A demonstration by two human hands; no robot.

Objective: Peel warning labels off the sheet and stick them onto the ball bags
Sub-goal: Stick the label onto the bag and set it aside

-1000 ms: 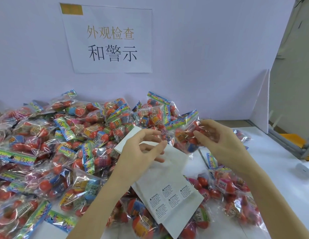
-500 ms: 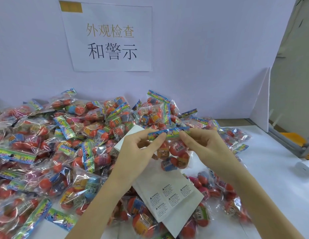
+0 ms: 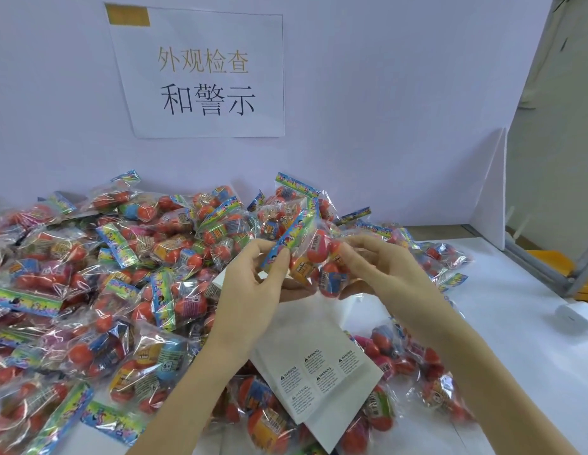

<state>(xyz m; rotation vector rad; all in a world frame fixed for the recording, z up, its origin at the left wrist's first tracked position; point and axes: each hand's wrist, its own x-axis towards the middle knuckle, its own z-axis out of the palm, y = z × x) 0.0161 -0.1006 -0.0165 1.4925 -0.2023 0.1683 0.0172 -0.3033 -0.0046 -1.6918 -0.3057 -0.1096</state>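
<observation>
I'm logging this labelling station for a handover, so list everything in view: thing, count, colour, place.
held ball bag: one, clear with red balls and a rainbow header strip, held up between both hands.
loose ball bags: too many to count, same colours, heaped at left and behind; a smaller scatter at lower right.
label sheet: one, white, black warning labels near its lower end, under the hands, lying on bags.
paper sign: one, white with gold and black characters, on the back wall.
small white object: one, on the table at far right.
table: white.
left hand: pinches the bag's header strip.
right hand: grips the bag's right side.
</observation>
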